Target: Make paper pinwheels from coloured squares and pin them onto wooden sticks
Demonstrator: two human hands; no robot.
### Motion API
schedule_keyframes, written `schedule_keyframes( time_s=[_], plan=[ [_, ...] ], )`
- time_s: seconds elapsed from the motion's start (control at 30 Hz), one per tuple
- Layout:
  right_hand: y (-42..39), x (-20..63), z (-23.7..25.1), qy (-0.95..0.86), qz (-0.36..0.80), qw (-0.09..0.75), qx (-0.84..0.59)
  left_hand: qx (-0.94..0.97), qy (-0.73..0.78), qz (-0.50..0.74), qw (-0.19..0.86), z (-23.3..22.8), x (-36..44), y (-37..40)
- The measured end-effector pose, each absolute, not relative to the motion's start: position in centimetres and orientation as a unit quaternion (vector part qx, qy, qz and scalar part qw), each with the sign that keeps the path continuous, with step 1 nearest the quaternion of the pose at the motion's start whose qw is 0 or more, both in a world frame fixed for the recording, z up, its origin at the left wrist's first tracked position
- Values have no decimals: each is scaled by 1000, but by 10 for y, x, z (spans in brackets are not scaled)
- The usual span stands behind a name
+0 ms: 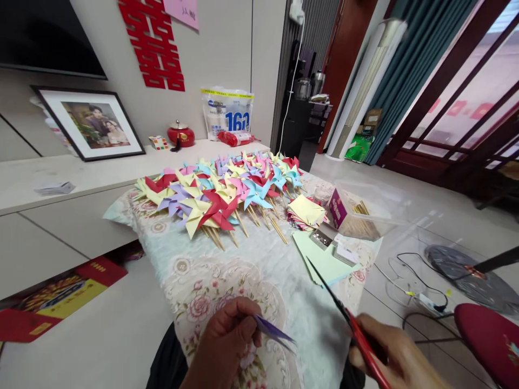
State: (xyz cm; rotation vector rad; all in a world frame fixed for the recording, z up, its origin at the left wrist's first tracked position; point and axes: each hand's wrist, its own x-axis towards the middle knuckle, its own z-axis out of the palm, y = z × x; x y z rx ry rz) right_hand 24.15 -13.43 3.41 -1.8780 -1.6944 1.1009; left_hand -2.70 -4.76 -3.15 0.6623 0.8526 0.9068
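White bag point(227, 114) marked "162", behind paper pinwheels point(221, 194).

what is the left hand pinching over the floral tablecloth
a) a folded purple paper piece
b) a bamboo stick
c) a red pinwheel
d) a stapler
a: the left hand pinches a small folded purple paper piece between thumb and fingers, while the right hand grips red-handled scissors.

Counted items — two hands: left point(227, 337), right point(399, 356); one pair of red-handled scissors point(344, 313); one folded purple paper piece point(273, 330). On the worktop point(243, 270) — one heap of pinwheels point(223, 194), too overlapped to count; one framed photograph point(91, 124); one red jar point(180, 135).
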Motion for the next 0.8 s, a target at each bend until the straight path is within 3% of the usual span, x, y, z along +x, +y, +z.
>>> schedule_keyframes(
  time_s=[0.17,0.27,0.37,0.67,0.73,0.8],
  plan=[
    [-98,254,21,-643,129,106,-748,308,403,419,753,-37,-28,-50],
    [-72,255,14,-631,55,18,-774,312,409,404,756,-45,-28,-48],
    [-52,249,16,-627,36,-9,-778,337,420,406,738,-52,-26,-44],
    [-43,232,24,-615,14,11,-788,373,420,443,698,-49,-19,-45],
    [-45,228,33,-633,20,50,-772,368,414,448,702,-50,-18,-45],
    [-45,222,43,-675,88,142,-719,354,407,461,704,-50,-16,-44]
  ],
)
